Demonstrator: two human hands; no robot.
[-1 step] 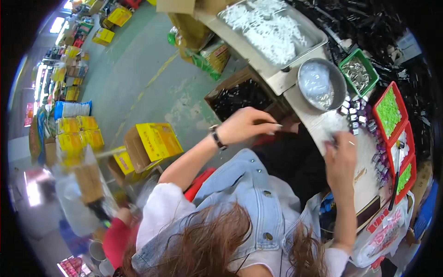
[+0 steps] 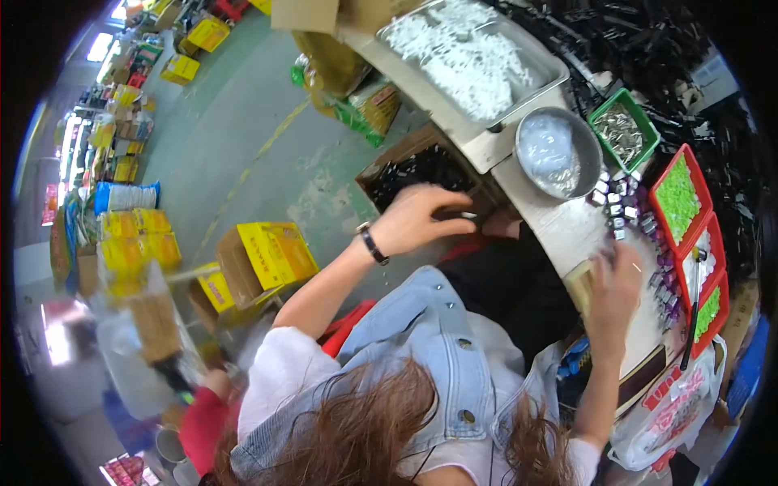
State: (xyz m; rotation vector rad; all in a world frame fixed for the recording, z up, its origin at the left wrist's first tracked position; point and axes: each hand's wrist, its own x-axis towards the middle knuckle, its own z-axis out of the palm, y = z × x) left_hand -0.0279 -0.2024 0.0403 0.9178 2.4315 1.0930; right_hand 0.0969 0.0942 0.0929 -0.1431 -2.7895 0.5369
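My left hand (image 2: 417, 220) is held above an open cardboard box (image 2: 377, 172) of small black parts (image 2: 413, 172). Its thumb and fingertips come together, and whatever sits between them is too small to make out. Over the pale worktop (image 2: 555, 231) is my right hand (image 2: 613, 287), smeared by motion, so its grip does not show. Close to its fingertips lie small silver block-shaped pieces (image 2: 620, 198), with purple pieces (image 2: 666, 287) to the right of them.
Behind these stand a round metal bowl (image 2: 523, 166) holding a clear plastic bag, a green basket (image 2: 651, 144) of metal pieces and a metal tray (image 2: 535, 97) of white parts. Red trays (image 2: 710, 212) hold green and white bits. A black-handled tool (image 2: 693, 324) lies across them.
My right hand has shifted right and slightly toward me over the worktop. The left hand has moved a little to the left. The whole view has shifted slightly.
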